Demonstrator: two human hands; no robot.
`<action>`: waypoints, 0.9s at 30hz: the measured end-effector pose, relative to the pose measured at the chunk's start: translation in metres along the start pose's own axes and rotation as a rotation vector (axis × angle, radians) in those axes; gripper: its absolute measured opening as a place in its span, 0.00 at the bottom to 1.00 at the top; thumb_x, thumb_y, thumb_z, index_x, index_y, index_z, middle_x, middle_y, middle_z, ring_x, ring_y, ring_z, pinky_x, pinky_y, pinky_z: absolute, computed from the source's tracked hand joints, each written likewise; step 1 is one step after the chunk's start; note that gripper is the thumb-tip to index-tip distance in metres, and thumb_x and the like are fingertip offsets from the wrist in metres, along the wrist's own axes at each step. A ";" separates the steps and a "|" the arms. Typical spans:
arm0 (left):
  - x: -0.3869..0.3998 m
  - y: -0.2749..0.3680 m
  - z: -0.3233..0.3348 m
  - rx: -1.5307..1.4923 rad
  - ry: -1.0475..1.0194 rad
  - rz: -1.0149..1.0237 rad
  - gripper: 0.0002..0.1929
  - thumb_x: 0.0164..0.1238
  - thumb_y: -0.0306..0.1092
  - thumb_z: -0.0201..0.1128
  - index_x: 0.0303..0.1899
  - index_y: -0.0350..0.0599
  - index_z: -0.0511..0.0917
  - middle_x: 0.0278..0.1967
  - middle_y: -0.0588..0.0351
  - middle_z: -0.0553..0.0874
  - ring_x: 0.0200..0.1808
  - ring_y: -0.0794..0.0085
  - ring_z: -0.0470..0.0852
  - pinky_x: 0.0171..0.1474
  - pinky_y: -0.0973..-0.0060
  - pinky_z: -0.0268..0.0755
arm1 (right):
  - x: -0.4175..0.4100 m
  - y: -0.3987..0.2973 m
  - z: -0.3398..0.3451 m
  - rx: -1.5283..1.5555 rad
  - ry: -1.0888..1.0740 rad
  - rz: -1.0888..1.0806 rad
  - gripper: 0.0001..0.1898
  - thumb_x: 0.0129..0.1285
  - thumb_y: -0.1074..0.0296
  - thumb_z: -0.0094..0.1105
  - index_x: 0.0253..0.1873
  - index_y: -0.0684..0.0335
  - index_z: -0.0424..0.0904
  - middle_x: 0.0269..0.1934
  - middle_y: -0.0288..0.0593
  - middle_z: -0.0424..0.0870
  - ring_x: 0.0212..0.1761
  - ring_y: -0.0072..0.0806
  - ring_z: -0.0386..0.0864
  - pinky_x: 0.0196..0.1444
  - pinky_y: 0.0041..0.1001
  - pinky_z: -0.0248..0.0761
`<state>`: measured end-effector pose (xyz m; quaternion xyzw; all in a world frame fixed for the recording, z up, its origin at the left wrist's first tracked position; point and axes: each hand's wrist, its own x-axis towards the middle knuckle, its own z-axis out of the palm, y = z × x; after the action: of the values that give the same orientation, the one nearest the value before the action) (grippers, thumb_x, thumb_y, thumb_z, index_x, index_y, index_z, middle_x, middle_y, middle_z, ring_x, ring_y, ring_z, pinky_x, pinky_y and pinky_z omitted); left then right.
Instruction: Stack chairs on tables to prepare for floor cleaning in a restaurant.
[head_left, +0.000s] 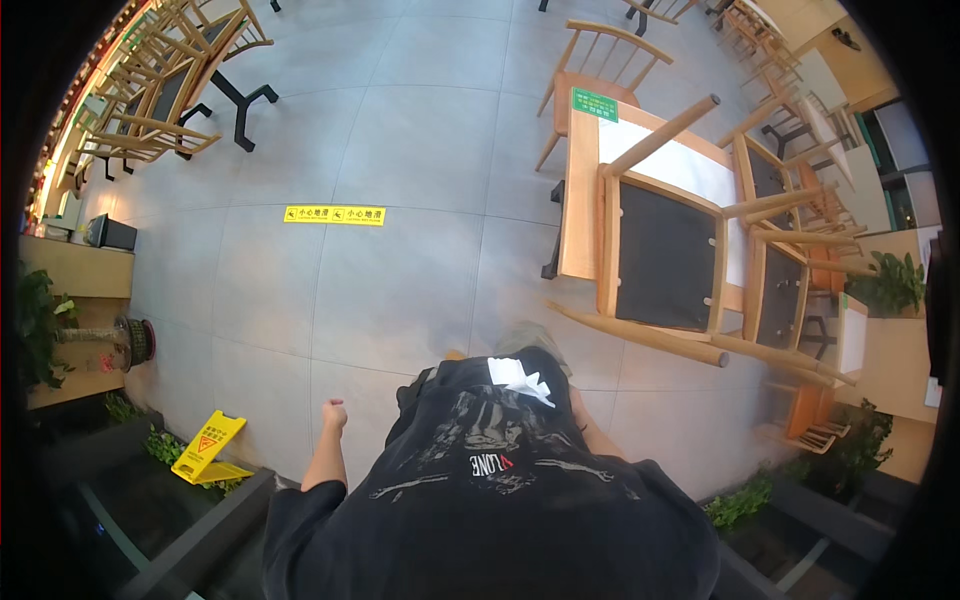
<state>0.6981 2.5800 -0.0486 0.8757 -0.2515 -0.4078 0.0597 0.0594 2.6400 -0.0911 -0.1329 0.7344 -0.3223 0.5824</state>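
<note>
My left hand (334, 413) hangs out to the left of my body over the grey tiled floor, its fingers curled and nothing visible in them. Of my right arm, the forearm (596, 435) shows beside the black T-shirt (487, 517); the right hand itself is hidden by my body. Crumpled white paper or tissue (517, 379) lies at the front of my waist, touching neither visible hand. Ahead to the right, an upturned wooden chair (667, 259) with a dark seat underside rests on a wood-edged table (581, 202).
Another wooden chair (592, 82) stands upright beyond the table. A yellow folding wet-floor sign (211, 448) stands lower left near plants and a dark ledge. Yellow caution tape (334, 216) is stuck to the floor ahead. More chairs rest on a table (214, 56) upper left; a potted plant (139, 343) is left.
</note>
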 end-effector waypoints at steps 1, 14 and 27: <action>-0.002 -0.002 -0.009 0.010 0.002 0.002 0.19 0.50 0.17 0.49 0.44 0.42 0.78 0.30 0.49 0.82 0.33 0.61 0.82 0.35 0.64 0.75 | 0.000 -0.008 0.019 -0.249 -0.016 -0.063 0.11 0.58 0.79 0.50 0.43 0.64 0.80 0.32 0.39 0.80 0.33 0.29 0.77 0.34 0.29 0.74; 0.047 0.272 -0.042 -0.629 -0.375 0.137 0.06 0.67 0.34 0.54 0.40 0.48 0.77 0.21 0.65 0.73 0.21 0.80 0.70 0.25 0.80 0.65 | 0.175 -0.294 0.245 -0.392 -0.195 -0.169 0.08 0.58 0.69 0.51 0.32 0.64 0.80 0.24 0.41 0.79 0.25 0.27 0.76 0.28 0.29 0.70; 0.208 0.307 -0.108 -0.786 -0.268 -0.330 0.18 0.68 0.51 0.52 0.43 0.46 0.76 0.27 0.60 0.78 0.28 0.73 0.74 0.31 0.71 0.66 | 0.141 -0.637 0.424 0.903 -0.804 -0.076 0.48 0.62 0.22 0.26 0.67 0.65 0.63 0.65 0.59 0.68 0.62 0.48 0.69 0.62 0.44 0.63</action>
<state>0.7707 2.2015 -0.0245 0.7542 0.0601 -0.5865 0.2891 0.3034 1.9424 0.1517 -0.0100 0.2420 -0.5472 0.8012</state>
